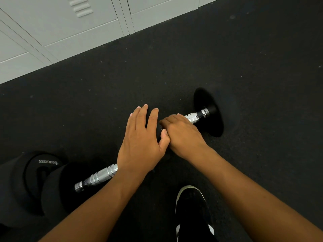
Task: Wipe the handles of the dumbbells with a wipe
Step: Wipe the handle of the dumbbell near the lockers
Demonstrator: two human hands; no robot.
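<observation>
Head view, looking down at a dark rubber floor (244, 58). A long dumbbell (103, 173) lies diagonally across the floor, from the lower left edge toward the middle right. Its chrome handle (194, 117) shows ringed grooves at both exposed stretches; the middle stretch is hidden under the hands. One black weight plate (209, 116) stands on edge at the far right end; at the near left end sits a stack of black plates (35, 182), one bearing white lettering.

Left hand (141, 140) — laid flat over the middle of the bar, fingers straight and loosely spread, thumb touching the other hand. Right hand (181, 131) — knuckles up, fingers curled down over the handle just beside the left hand; whether a wipe is held beneath it cannot be told, since the palm side is hidden.

Pale grey lockers (61, 25) run along the floor's upper left edge. A black shoe (192, 212) with a light sole and white stripes rests near the bottom edge, between the forearms.
</observation>
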